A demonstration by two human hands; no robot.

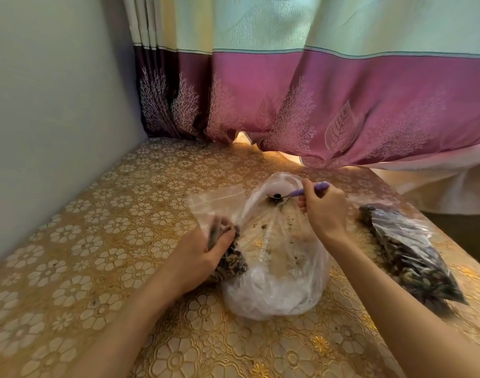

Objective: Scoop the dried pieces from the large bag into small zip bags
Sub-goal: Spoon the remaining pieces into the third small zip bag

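Note:
A large clear plastic bag [277, 285] stands crumpled in the middle of the table, with only crumbs and a few dried pieces inside. My left hand [203, 255] grips a small zip bag [227, 257] partly filled with dried pieces, its clear top [214, 203] sticking up beside the large bag. My right hand [324, 208] holds a spoon by its purple handle [313, 188]. The spoon bowl [274, 196] carries a dark piece and hovers over the large bag's mouth.
A filled zip bag [408, 255] of dried pieces lies on the table to the right, near the edge. The table has a gold floral cloth [110, 241]. A grey wall [56, 118] runs along the left and a pink curtain [342, 105] hangs behind.

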